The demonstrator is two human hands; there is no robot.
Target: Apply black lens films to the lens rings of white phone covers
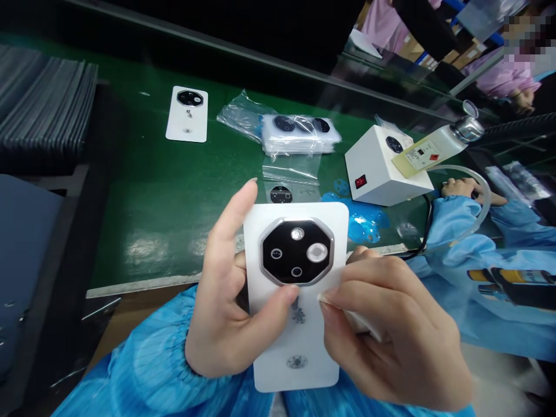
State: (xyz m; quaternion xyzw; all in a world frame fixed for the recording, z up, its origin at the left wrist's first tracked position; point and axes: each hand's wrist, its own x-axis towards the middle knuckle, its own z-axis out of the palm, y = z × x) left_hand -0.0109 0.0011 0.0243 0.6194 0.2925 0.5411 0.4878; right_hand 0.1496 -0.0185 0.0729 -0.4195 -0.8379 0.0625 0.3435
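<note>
A white phone back cover (299,341) with a black octagonal camera plate (297,252) is held up in front of me. My left hand (226,307) grips its left edge, thumb lying across the front under the camera plate. My right hand (391,330) is closed on the cover's right edge, thumb pressed on the front; something white shows under its fingers. Both sleeves are light blue.
On the green belt (174,197) lie another white back cover (187,114), a plastic bag of covers (299,134), an empty bag (289,174), blue film pieces (365,223), a white box with a red switch (384,168) and a labelled bottle (438,149). Another person's hand (463,188) rests at right.
</note>
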